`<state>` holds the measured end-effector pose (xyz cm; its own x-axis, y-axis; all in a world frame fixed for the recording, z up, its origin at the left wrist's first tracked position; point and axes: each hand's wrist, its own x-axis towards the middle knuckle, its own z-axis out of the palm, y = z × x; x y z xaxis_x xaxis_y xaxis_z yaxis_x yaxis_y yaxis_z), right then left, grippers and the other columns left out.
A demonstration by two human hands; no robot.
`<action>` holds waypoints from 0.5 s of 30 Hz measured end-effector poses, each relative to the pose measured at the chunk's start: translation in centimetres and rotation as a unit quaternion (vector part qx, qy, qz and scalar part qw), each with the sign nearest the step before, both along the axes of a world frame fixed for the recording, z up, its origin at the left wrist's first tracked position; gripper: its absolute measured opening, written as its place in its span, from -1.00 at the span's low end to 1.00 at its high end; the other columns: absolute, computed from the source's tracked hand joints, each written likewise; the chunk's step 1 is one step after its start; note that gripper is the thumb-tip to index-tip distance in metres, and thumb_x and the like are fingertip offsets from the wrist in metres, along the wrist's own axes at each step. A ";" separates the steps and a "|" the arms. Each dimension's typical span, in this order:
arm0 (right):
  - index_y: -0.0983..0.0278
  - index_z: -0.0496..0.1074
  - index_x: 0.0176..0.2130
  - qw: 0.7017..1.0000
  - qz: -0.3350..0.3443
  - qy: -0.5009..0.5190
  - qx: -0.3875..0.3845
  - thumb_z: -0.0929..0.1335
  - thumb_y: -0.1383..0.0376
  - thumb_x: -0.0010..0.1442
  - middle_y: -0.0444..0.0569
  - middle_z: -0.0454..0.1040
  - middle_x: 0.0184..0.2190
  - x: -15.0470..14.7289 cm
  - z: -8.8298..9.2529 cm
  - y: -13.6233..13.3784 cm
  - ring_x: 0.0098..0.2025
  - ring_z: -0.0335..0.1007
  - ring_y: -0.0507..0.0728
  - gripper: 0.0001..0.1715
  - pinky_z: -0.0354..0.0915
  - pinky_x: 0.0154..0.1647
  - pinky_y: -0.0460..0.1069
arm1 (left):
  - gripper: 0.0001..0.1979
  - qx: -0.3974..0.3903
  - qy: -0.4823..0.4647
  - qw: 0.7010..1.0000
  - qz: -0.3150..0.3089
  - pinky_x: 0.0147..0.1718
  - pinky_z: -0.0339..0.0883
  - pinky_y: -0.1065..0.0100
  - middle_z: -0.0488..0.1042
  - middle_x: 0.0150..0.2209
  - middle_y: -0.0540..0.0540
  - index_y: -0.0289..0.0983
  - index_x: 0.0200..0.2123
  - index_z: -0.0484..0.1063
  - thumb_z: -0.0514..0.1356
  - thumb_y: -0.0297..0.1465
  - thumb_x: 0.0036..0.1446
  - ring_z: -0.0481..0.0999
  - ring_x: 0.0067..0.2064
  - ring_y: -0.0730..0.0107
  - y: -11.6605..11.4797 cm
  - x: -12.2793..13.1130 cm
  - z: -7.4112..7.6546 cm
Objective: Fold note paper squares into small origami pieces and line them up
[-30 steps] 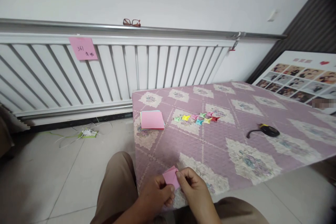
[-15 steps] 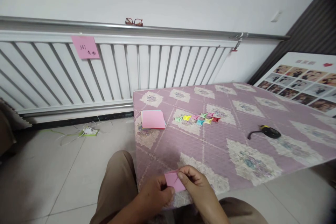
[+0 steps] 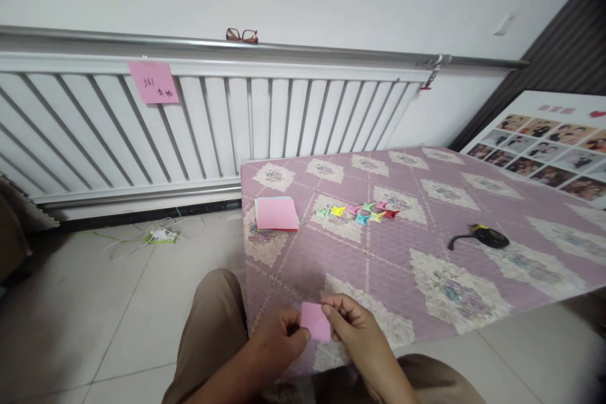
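Note:
A small pink square of folded paper is held between both hands over the near edge of the table. My left hand pinches its left side and lower corner between thumb and fingers. On the other side, my right hand grips the upper right corner, thumb on top and fingers curled behind. Farther back on the cloth lie several small folded paper shapes in green, yellow, pink, blue and red. To their left rests a stack of square paper sheets with a pink one on top.
A patterned mauve cloth covers the table. A black object with a strap and a yellow part lies at the right. Behind stands a white radiator, with glasses on the pipe above. A power strip sits on the floor.
The pink paper has turned slightly and now shows a smoother face toward me. My right thumb has shifted from the paper's middle to its corner. Both hands keep their hold.

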<state>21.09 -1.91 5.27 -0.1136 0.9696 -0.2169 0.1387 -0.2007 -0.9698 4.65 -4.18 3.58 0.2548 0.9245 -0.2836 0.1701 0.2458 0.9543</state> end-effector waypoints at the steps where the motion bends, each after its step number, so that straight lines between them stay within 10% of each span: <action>1: 0.26 0.44 -0.42 1.000 0.005 -0.008 0.004 0.39 -0.04 -0.02 -0.18 0.31 -0.55 0.1 0.0 0.0 -0.53 0.15 0.00 -0.59 0.13 -0.52 -0.11 | -0.84 0.002 0.002 1.000 0.004 -0.54 0.00 0.44 0.23 -0.58 0.08 -0.31 -0.45 0.42 0.10 -0.37 -0.05 0.16 -0.53 0.50 0.0 -0.1 0.1; 15: 0.25 0.37 -0.49 0.998 -0.036 -0.033 0.041 0.35 -0.05 0.02 -0.23 0.18 -0.65 0.1 -0.4 -0.1 -0.57 0.04 -0.01 -0.58 0.04 -0.54 -0.10 | -0.73 -0.032 -0.064 0.996 0.052 -0.56 0.08 0.43 0.23 -0.62 0.11 -0.26 -0.49 0.26 0.14 -0.16 -0.05 0.18 -0.60 0.54 0.2 0.0 -0.6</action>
